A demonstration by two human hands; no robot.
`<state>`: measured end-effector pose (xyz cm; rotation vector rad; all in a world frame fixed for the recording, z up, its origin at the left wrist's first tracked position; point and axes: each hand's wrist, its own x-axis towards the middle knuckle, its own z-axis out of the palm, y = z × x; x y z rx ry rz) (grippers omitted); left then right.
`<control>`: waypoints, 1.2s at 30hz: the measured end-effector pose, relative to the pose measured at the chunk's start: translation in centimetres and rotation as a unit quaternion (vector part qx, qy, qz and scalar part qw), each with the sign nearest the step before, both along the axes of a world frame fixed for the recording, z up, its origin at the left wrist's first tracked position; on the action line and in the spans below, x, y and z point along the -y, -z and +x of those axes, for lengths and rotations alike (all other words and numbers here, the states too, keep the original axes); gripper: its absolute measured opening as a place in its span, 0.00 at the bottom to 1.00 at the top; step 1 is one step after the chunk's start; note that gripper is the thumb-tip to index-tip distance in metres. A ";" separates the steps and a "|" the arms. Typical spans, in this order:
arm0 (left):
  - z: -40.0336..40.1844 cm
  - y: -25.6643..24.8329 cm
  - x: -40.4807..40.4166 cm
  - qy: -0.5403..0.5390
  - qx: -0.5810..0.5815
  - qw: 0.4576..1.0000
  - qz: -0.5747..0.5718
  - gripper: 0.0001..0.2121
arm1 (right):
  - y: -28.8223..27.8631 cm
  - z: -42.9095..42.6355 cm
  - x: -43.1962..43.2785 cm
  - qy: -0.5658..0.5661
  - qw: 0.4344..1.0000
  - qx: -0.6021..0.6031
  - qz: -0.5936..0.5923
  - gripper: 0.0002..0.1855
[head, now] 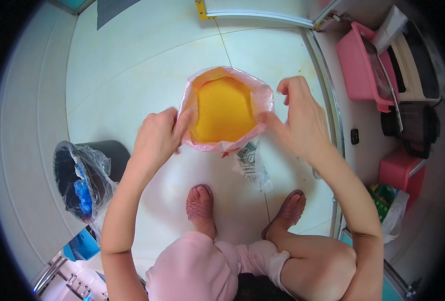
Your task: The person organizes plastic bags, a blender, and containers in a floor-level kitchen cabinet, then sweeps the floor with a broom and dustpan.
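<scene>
A pink plastic bag (263,92) gapes upward in front of me, its rim folded outward. Inside lies something yellow and fine-grained (225,109); I cannot tell exactly what it is. My left hand (158,131) grips the bag's left rim, thumb on the inner side and fingers outside. At the right rim, my right hand (301,116) is blurred, its thumb against the edge and its curled fingers apart from the bag. Below the bag, a crumpled translucent plastic piece (250,161) with printing is partly hidden by it.
A dark bin (113,154) with a clear liner stands left, a blue dustpan (81,244) below it. Along the right are a metal door track (331,94), a pink basin (352,64), a dark pitcher-like container (408,124) and a pink box (397,169). My sandalled feet (199,203) rest on the tiles.
</scene>
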<state>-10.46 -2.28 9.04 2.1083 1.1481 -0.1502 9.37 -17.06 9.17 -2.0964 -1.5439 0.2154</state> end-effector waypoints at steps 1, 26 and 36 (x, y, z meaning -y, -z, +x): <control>0.5 -0.4 0.2 0.008 0.001 1.000 0.003 0.17 | -0.4 1.0 0.0 0.106 0.990 0.064 -0.068 0.23; 29.1 -10.7 19.7 0.475 0.103 0.870 -0.086 0.14 | -10.2 7.6 29.9 0.480 0.819 -0.309 0.064 0.10; 37.9 -4.6 29.8 0.377 0.176 0.885 -0.209 0.14 | -5.7 25.1 39.1 0.463 0.879 -0.097 -0.061 0.11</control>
